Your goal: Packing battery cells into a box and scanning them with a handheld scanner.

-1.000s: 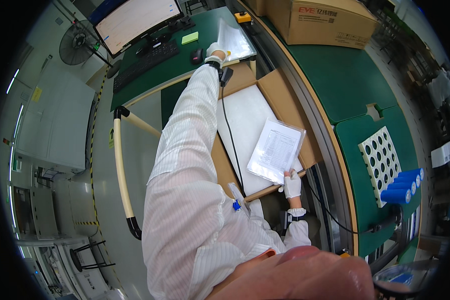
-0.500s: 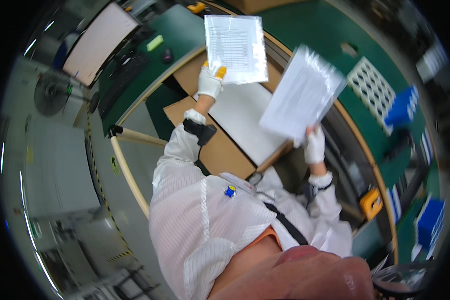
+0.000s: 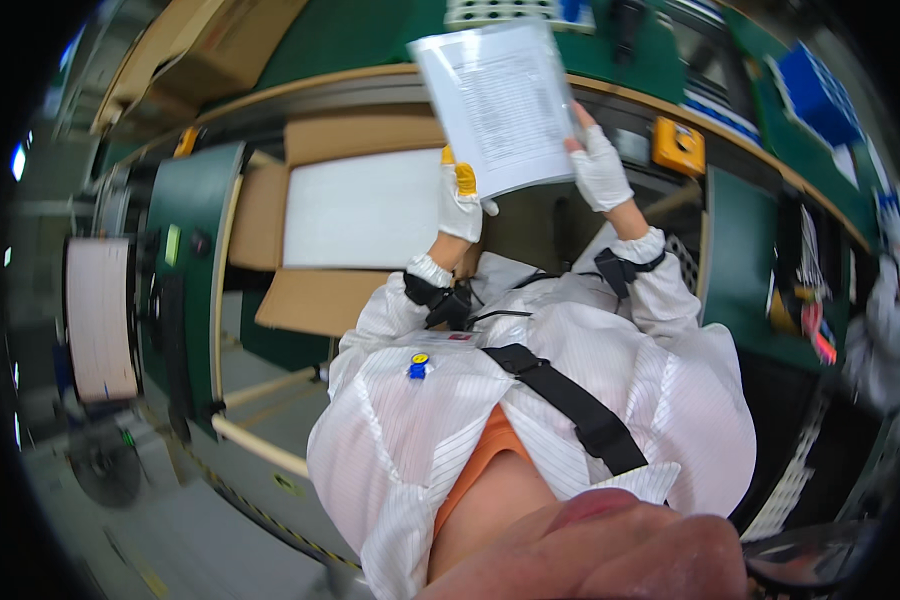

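A printed sheet in a clear plastic sleeve (image 3: 500,105) is held up in front of me, tilted slightly, with a table of fine print on it. My left hand (image 3: 458,208), in a white glove with yellow fingertips, grips its lower left edge. On the right edge, the fingers of my right hand (image 3: 602,175) are closed; that glove leaves the fingertips bare. Only one sleeve face shows clearly; whether a second lies behind it I cannot tell. Below and left stands an open cardboard box (image 3: 315,302), its flaps spread, with a flat white slab (image 3: 360,210) inside.
Green-topped benches (image 3: 335,45) run along the far side. A yellow device (image 3: 678,146), a white perforated tray (image 3: 470,12) and a blue rack (image 3: 815,95) sit there. A monitor (image 3: 102,320) stands at left. Another person's gloved hand (image 3: 895,225) shows at far right.
My view has turned to the right. The two sleeved sheets, held apart in separate hands before, have come together, and both hands now grip at one sleeve.
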### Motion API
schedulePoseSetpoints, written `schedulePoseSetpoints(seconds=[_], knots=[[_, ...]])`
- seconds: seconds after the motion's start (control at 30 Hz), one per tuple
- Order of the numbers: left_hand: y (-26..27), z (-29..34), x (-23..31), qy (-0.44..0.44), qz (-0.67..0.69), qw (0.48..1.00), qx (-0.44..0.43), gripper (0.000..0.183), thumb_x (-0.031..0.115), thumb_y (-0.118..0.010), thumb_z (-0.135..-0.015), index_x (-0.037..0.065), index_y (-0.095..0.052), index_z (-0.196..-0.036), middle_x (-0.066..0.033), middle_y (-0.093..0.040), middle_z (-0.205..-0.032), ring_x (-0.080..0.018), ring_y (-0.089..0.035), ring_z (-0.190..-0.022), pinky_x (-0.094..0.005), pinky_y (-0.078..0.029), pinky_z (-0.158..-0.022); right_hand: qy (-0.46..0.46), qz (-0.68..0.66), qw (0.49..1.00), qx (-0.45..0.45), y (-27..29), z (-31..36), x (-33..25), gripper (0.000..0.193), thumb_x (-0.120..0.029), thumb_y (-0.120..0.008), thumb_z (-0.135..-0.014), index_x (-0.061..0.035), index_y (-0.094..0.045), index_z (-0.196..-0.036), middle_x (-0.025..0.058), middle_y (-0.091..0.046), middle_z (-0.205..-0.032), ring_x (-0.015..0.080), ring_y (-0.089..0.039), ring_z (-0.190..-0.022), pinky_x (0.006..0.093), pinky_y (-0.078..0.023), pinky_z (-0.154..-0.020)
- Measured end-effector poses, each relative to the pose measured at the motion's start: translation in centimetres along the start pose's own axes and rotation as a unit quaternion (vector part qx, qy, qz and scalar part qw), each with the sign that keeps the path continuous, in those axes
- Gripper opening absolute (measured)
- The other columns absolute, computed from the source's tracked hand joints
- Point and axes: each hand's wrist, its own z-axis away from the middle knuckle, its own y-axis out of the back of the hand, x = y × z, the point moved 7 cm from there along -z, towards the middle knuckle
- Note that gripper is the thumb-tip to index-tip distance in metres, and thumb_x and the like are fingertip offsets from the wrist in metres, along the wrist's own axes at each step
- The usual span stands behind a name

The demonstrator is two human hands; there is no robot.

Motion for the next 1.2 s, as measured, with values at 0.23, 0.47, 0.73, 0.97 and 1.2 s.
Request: schedulePoseSetpoints(seconds=[0.23,0.47,0.73,0.97,1.2], knots=[[-7.8,-1.5,4.4,-0.046,0.038,0.998,-0.014,0.036,0.021,-0.046,-0.097,0.011,-0.031,-0.128,-0.0109,-0.052,-0.103,-0.0209,-0.061,-0.062,-0.0301,-0.054,-0.044,-0.056,0.047,0.996,0.058,9.8,2.3,-5.1,0.047,-0.013,-0.052,-0.092,-0.0064,-0.039,-0.137,0.0219,-0.057,-0.117,0.0367,-0.056,-0.106,0.0334,-0.044,-0.090],[-19.8,-3.1,-1.6,-0.050,0.137,0.979,-0.140,0.042,0.017,-0.051,-0.095,0.006,-0.032,-0.130,-0.0101,-0.054,-0.090,-0.0142,-0.052,-0.066,-0.0243,-0.045,-0.045,-0.131,-0.045,0.903,0.407,20.3,8.6,-4.6,0.033,-0.008,-0.046,-0.095,-0.0067,-0.052,-0.128,0.0071,-0.065,-0.101,0.0121,-0.060,-0.084,0.0245,-0.048,-0.076],[-31.2,1.3,-9.3,0.089,-0.240,0.897,-0.360,0.028,0.019,-0.056,-0.090,-0.003,-0.047,-0.104,-0.0220,-0.063,-0.080,-0.0313,-0.064,-0.060,-0.0391,-0.050,-0.052,-0.355,0.422,0.770,0.321,28.7,17.6,1.1,0.030,-0.019,-0.052,-0.089,-0.0098,-0.061,-0.116,0.0168,-0.067,-0.096,0.0311,-0.064,-0.090,0.0388,-0.050,-0.076],[-32.9,3.2,-13.3,0.261,-0.101,0.897,-0.342,0.016,0.006,-0.050,-0.086,-0.002,-0.052,-0.100,-0.0147,-0.061,-0.075,-0.0213,-0.060,-0.053,-0.0334,-0.045,-0.043,-0.430,0.590,0.661,0.176,28.4,15.6,-1.1,0.021,-0.023,-0.053,-0.088,-0.0143,-0.066,-0.102,0.0102,-0.059,-0.109,0.0315,-0.059,-0.096,0.0436,-0.049,-0.080],[-34.0,2.3,-13.1,-0.038,-0.295,0.869,-0.396,0.023,0.021,-0.058,-0.079,0.002,-0.060,-0.092,-0.0238,-0.063,-0.092,-0.0399,-0.061,-0.089,-0.0456,-0.049,-0.075,-0.171,0.525,0.829,0.091,19.6,9.4,-7.0,0.021,-0.017,-0.067,-0.074,-0.0073,-0.067,-0.093,0.0106,-0.063,-0.095,0.0296,-0.059,-0.088,0.0393,-0.048,-0.078]])
